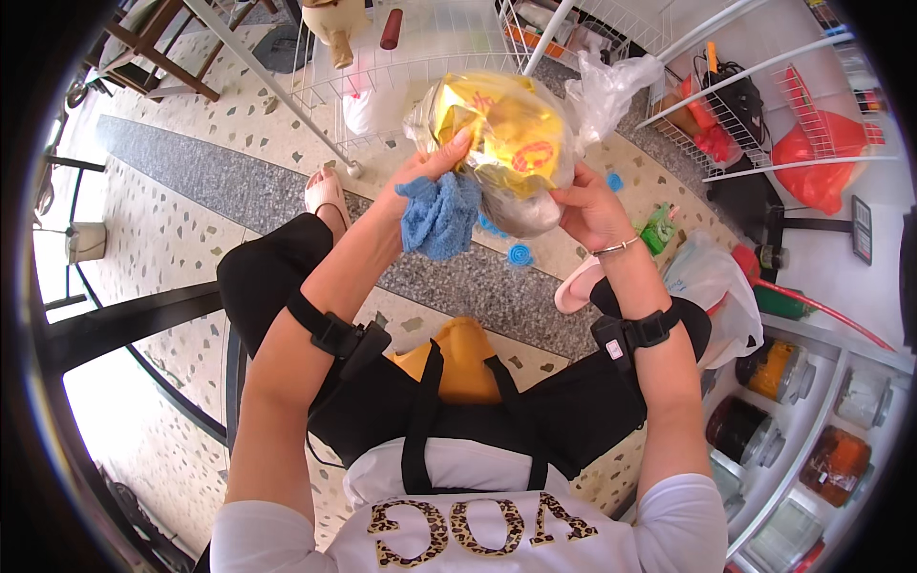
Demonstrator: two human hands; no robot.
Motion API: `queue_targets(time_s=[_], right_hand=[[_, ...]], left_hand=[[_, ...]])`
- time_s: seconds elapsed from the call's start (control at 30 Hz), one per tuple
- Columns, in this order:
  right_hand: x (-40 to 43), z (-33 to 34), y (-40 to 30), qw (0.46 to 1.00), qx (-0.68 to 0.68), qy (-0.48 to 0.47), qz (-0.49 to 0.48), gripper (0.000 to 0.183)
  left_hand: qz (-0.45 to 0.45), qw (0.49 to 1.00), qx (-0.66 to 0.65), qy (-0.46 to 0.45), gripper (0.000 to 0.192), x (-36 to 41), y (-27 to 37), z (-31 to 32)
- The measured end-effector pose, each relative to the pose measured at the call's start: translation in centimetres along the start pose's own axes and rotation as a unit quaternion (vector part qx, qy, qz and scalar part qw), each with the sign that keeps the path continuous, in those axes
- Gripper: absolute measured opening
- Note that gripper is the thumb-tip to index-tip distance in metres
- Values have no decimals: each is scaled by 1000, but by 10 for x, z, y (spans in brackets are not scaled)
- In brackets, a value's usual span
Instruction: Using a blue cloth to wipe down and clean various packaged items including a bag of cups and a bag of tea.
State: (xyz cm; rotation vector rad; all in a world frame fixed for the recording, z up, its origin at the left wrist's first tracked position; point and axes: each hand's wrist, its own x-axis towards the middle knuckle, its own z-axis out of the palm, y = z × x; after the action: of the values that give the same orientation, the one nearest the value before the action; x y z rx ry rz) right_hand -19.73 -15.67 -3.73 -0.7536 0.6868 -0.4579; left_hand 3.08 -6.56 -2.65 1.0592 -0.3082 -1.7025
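Both my hands hold a clear plastic bag with a yellow printed packet (pixel 501 129) inside it, raised in front of a white wire rack. My left hand (pixel 437 161) pinches the bag's left side, thumb on top. A crumpled blue cloth (pixel 440 215) hangs from this same hand, under the palm. On the lower right edge, my right hand (pixel 591 204) grips the plastic between thumb and fingers. Whatever else lies inside the bag is hidden by its folds and glare.
A white wire rack (pixel 423 68) stands ahead. Blue round pieces (pixel 520 254) and a green packet (pixel 658 229) lie on the speckled floor. At right are a white plastic bag (pixel 716 294), a red bag (pixel 820 161) and shelved jars (pixel 777 369). A yellow stool (pixel 466 358) is between my legs.
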Motion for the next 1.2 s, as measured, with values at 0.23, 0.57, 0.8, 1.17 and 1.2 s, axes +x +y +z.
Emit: queue_targets(time_s=[0.23,0.57,0.8,1.17,1.2], right_hand=[[8,-17,3,998,23,7,-57,39],[-3,-7,7,814,-466,121,-325,41],[-22,58,-4,513,-678,53,-523,27],[-26,57,4,522,-684,58,-506,53],[-25,56,6,518,-682,61,-512,53]], left_hand=[[46,998,37,-4,77,-13,11,-5],[-44,995,77,-42,87,-16,2,-14],[-18,989,19,-148,75,-9,-11,-14],[25,999,42,-9,43,3,-23,-19],[30,998,47,-11,43,3,-23,-21]])
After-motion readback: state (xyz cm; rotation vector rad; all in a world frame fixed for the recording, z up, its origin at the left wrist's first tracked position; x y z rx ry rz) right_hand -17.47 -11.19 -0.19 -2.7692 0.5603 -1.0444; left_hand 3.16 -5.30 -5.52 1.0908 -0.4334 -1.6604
